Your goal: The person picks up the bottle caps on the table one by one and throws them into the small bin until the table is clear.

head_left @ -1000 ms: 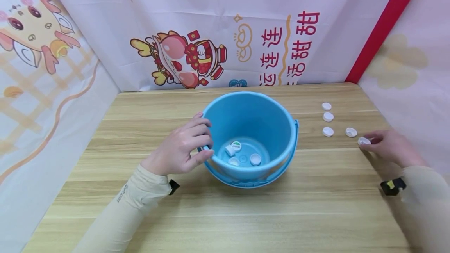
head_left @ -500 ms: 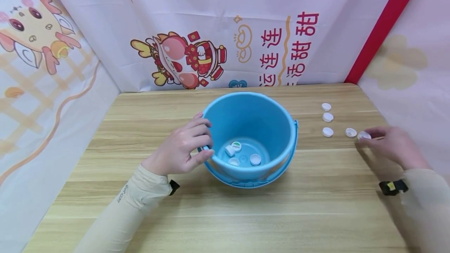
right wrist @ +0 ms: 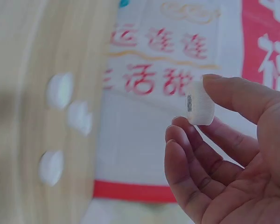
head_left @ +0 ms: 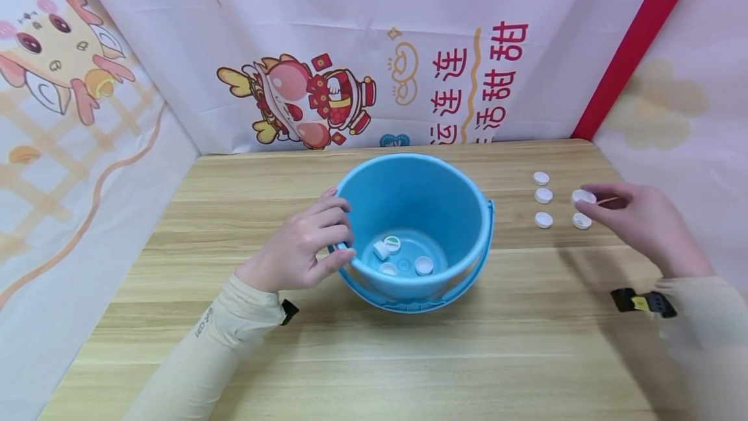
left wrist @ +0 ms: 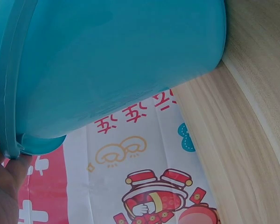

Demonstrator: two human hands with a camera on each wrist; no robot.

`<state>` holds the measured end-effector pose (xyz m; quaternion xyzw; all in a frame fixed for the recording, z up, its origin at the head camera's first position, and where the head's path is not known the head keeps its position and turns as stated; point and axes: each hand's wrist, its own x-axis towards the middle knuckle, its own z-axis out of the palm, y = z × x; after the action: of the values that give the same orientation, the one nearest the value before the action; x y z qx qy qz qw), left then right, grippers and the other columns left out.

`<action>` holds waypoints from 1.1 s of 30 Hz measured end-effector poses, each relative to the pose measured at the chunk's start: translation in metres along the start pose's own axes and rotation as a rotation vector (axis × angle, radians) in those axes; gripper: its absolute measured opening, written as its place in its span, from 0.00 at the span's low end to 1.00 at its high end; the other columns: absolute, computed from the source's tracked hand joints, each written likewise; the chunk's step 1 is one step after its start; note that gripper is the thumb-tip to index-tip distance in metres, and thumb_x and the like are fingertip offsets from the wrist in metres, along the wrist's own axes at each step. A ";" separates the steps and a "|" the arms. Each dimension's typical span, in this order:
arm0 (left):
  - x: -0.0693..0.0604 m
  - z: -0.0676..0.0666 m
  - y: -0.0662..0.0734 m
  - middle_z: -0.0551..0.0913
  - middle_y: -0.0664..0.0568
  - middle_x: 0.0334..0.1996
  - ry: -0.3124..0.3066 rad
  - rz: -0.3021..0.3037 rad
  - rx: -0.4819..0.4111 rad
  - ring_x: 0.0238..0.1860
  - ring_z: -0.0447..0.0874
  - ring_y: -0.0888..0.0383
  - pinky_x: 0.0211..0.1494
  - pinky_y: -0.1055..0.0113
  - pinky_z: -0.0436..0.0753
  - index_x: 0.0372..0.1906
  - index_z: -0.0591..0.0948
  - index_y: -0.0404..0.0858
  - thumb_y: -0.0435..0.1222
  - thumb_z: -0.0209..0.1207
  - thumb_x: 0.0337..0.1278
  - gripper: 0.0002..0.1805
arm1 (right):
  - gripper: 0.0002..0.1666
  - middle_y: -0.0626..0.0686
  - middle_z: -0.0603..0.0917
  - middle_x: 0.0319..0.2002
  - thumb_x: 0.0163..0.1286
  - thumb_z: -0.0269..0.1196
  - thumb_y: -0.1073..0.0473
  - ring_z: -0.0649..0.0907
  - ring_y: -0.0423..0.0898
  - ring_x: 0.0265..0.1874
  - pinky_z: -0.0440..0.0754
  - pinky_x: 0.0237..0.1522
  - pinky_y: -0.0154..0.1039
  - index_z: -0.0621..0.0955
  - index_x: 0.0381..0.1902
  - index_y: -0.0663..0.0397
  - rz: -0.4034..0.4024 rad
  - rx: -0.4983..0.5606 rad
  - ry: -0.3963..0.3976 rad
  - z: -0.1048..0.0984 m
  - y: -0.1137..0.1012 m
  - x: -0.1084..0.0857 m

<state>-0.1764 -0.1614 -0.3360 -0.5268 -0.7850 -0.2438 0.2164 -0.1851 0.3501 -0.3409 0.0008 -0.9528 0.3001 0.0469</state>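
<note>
A blue bucket (head_left: 487, 239) stands at the middle of the table, several white caps lying on its floor, one cap (head_left: 424, 266) among them. My left hand (head_left: 306, 239) grips the bucket's left rim, fingers over the edge; the left wrist view shows part of that hand (left wrist: 4, 186) by the rim. At the right, my right hand (head_left: 648, 223) pinches a white ribbed cap (right wrist: 200, 103) between thumb and fingers, held above the table. Just below it a cap (head_left: 581, 221) rests on the wood, and a column of three caps (head_left: 543, 195) lies to its left.
The wooden table (head_left: 374, 369) runs back to a printed white and red cloth (head_left: 350, 18). More printed cloth hangs at the left and right sides. The bucket's blue handle (head_left: 415, 307) hangs down around its front.
My right hand has lifted its cap from the table and moved it back and to the left, behind the nearest loose cap. The left hand and bucket have stayed put.
</note>
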 end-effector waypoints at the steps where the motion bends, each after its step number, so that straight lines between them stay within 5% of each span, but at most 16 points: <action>1: 0.000 0.000 0.000 0.81 0.51 0.34 0.001 0.000 0.000 0.54 0.76 0.49 0.71 0.45 0.63 0.31 0.82 0.42 0.54 0.46 0.73 0.25 | 0.35 0.56 0.86 0.44 0.62 0.67 0.35 0.80 0.28 0.31 0.75 0.30 0.30 0.81 0.60 0.47 -0.004 0.017 0.006 -0.001 -0.007 -0.001; 7: 0.001 -0.001 0.001 0.81 0.52 0.34 0.007 0.003 -0.002 0.54 0.76 0.48 0.71 0.44 0.63 0.30 0.81 0.42 0.55 0.43 0.74 0.27 | 0.31 0.48 0.86 0.42 0.61 0.69 0.37 0.81 0.32 0.34 0.76 0.31 0.27 0.83 0.57 0.44 -0.057 0.086 0.044 -0.003 -0.045 -0.001; 15: 0.001 0.000 0.001 0.81 0.52 0.34 0.000 -0.004 0.000 0.54 0.76 0.49 0.71 0.44 0.63 0.30 0.81 0.42 0.56 0.43 0.74 0.27 | 0.30 0.51 0.85 0.43 0.61 0.70 0.40 0.82 0.37 0.36 0.78 0.32 0.25 0.83 0.57 0.45 -0.142 0.132 0.047 -0.002 -0.088 0.003; 33: 0.001 -0.002 0.001 0.81 0.52 0.34 -0.009 -0.010 -0.002 0.54 0.76 0.49 0.71 0.45 0.63 0.31 0.82 0.41 0.56 0.44 0.74 0.27 | 0.28 0.50 0.84 0.45 0.63 0.70 0.44 0.83 0.47 0.40 0.82 0.36 0.26 0.82 0.59 0.44 -0.353 0.202 -0.037 0.005 -0.180 0.005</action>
<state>-0.1751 -0.1613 -0.3342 -0.5241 -0.7885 -0.2432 0.2109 -0.1849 0.1999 -0.2416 0.1781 -0.9036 0.3812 0.0808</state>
